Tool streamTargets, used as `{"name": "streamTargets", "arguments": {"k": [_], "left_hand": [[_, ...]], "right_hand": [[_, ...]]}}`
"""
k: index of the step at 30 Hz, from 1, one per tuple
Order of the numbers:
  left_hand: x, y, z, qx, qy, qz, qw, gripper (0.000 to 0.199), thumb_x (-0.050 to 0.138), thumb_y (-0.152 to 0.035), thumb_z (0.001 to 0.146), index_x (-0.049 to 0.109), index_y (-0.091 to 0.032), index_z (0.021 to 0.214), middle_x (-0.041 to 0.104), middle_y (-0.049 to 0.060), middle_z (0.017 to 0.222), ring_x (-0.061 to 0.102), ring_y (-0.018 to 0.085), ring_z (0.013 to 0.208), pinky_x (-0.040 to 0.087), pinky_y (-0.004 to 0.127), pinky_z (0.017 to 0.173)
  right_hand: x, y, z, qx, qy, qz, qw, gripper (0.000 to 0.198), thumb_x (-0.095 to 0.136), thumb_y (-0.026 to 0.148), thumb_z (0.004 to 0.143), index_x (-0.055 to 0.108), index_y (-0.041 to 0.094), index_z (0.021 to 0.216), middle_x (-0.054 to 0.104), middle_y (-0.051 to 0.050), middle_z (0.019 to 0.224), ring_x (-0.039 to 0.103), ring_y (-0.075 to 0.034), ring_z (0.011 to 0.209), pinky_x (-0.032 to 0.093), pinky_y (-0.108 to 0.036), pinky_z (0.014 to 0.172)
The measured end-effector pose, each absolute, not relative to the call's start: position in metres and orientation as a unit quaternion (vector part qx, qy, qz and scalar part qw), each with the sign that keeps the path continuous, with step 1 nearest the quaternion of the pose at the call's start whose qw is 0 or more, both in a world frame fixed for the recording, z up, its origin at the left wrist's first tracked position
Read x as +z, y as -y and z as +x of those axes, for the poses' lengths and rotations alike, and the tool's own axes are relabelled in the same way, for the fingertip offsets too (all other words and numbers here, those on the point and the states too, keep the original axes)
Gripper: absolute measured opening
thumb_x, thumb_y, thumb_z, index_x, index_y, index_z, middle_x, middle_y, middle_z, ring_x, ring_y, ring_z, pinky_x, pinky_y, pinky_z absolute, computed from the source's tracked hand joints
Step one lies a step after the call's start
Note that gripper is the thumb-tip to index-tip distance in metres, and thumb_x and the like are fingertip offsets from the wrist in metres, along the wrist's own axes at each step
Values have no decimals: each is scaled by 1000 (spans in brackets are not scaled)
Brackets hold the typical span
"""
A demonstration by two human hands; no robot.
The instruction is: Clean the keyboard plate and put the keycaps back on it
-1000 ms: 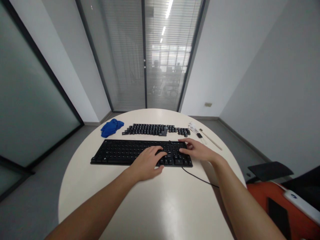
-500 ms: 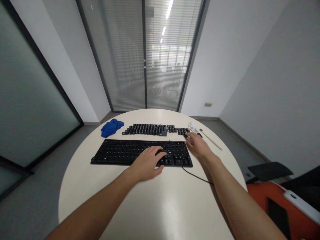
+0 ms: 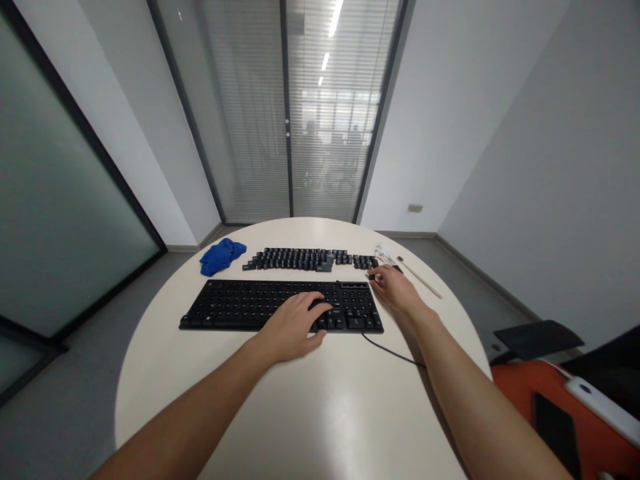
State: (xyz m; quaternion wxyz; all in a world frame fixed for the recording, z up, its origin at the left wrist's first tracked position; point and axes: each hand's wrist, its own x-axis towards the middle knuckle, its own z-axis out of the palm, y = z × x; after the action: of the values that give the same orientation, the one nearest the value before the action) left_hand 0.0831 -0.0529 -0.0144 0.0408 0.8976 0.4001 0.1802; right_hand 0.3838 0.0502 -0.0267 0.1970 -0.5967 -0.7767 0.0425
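A black keyboard (image 3: 235, 303) lies across the table, its upper area mostly stripped of keycaps, with some keys fitted along its lower right. My left hand (image 3: 295, 323) rests on the keyboard's right half, fingers apart and thumb near the front edge. Just beyond the keyboard's upper right corner is my right hand (image 3: 393, 285), fingertips pinched on a small black keycap (image 3: 371, 275). Behind the keyboard, loose black keycaps (image 3: 295, 259) stand in rows. A smaller group of keycaps (image 3: 363, 261) sits close to my right fingertips.
A crumpled blue cloth (image 3: 221, 256) lies at the back left of the round white table (image 3: 280, 413). At the right are a thin brush (image 3: 421, 278) and a whitish pile (image 3: 385, 253). A cable (image 3: 390, 351) trails from the keyboard. An orange chair (image 3: 520, 393) stands right.
My right hand has drawn slightly back from the small keycap group, and a keycap now shows at its fingertips. The left hand stays on the keyboard. The view has shifted slightly.
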Motion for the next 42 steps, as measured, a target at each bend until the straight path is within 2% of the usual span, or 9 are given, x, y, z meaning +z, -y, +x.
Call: {"name": "streamTargets", "arguments": {"k": [7, 10, 15, 17, 23, 28, 42], "left_hand": [[-15, 53, 84, 175, -405, 896, 39, 49, 63, -31, 88, 55, -22, 136, 50, 11, 144, 47, 30, 131, 39, 47, 113], [-15, 53, 84, 178, -405, 896, 39, 49, 63, -30, 88, 55, -22, 135, 50, 11, 144, 48, 30, 131, 39, 47, 113], [-15, 52, 84, 183, -401, 897, 40, 49, 63, -30, 88, 55, -23, 135, 51, 11, 143, 48, 30, 131, 40, 48, 112], [-15, 52, 84, 184, -401, 897, 38, 49, 63, -30, 88, 54, -22, 135, 51, 11, 143, 48, 30, 130, 40, 48, 112], [-15, 53, 84, 179, -403, 897, 36, 49, 63, -30, 88, 54, -22, 136, 51, 11, 142, 48, 30, 130, 40, 48, 112], [-15, 52, 84, 178, -403, 897, 40, 50, 64, -30, 88, 54, -23, 136, 50, 11, 143, 48, 30, 130, 40, 48, 112], [-15, 53, 84, 177, -404, 897, 33, 49, 64, -31, 88, 55, -21, 135, 51, 11, 143, 48, 30, 130, 40, 47, 112]], "right_hand": [[-18, -44, 382, 76, 754, -620, 205, 27, 59, 30, 91, 72, 20, 113, 73, -12, 109, 68, -25, 89, 50, -33, 77], [-11, -42, 382, 103, 743, -614, 245, 28, 60, 32, 91, 74, 18, 111, 76, -10, 100, 68, -24, 86, 50, -34, 78], [4, -30, 376, 171, 761, -540, 316, 31, 60, 40, 91, 74, 19, 109, 75, -8, 107, 67, -21, 84, 51, -33, 77], [11, -23, 373, 220, 782, -497, 305, 31, 62, 42, 89, 75, 20, 106, 74, -8, 110, 66, -21, 86, 51, -33, 75], [28, -8, 373, 337, 788, -467, 217, 32, 69, 42, 81, 78, 18, 100, 73, -4, 82, 60, -18, 73, 47, -32, 69], [26, -7, 376, 421, 772, -451, 152, 30, 74, 41, 74, 79, 17, 91, 72, -3, 76, 60, -18, 70, 45, -30, 64], [16, -11, 379, 434, 771, -445, 139, 33, 77, 44, 71, 82, 18, 91, 75, -4, 81, 61, -18, 71, 45, -30, 66]]}}
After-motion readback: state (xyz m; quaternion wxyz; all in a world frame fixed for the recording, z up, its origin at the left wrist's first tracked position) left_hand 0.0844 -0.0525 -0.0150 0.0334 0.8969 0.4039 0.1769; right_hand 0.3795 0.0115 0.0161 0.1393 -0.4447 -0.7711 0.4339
